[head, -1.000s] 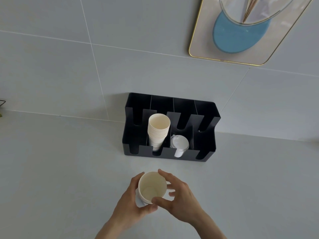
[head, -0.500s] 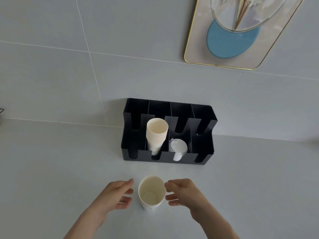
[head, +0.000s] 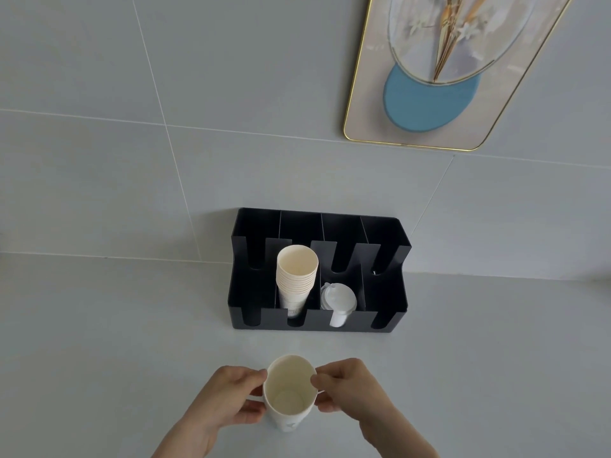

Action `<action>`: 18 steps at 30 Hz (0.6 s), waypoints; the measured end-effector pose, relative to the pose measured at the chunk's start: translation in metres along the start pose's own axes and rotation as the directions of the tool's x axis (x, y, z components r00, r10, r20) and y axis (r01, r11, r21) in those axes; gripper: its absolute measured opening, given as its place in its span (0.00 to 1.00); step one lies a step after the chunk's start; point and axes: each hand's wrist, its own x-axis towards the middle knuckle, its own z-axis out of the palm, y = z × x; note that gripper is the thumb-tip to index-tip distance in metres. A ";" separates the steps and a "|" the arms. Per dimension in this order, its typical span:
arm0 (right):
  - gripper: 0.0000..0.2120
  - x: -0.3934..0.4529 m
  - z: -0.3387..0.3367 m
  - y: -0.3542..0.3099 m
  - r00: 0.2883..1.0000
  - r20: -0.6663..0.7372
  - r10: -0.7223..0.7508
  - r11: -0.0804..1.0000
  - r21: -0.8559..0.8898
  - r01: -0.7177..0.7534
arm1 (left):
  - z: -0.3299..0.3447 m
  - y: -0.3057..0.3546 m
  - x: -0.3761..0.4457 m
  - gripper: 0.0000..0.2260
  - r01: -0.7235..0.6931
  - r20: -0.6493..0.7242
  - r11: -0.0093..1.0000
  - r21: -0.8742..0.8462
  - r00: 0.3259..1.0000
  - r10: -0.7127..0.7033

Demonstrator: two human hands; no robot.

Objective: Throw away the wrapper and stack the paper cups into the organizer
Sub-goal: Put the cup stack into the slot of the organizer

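Paper cup [head: 290, 393] upright on the counter [head: 115, 342], nearest the camera, mouth up. Left hand [head: 228, 399] grips its left side, right hand [head: 345, 388] pinches the right rim, fingers of both on the cup wall. Beyond it, black organizer [head: 383, 292] against the tiled wall [head: 231, 94]: stack of cups [head: 296, 276] in second slot from left, white lids [head: 339, 300] in third slot. Gold-framed picture [head: 429, 104] on the wall, upper right.
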 end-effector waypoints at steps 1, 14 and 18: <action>0.08 0.000 -0.002 -0.004 1.000 0.000 -0.012 1.000 -0.007 0.012 | -0.001 0.005 0.000 0.10 -0.007 0.004 1.000 -0.003 1.000 0.007; 0.12 -0.014 -0.083 -0.155 0.918 -0.091 -0.387 0.921 0.014 0.390 | -0.010 0.173 -0.011 0.16 -0.338 -0.010 0.940 -0.040 0.941 0.338; 0.14 -0.009 -0.098 -0.199 0.880 -0.158 -0.448 0.884 0.065 0.462 | -0.013 0.222 -0.011 0.16 -0.425 -0.058 0.902 -0.071 0.905 0.422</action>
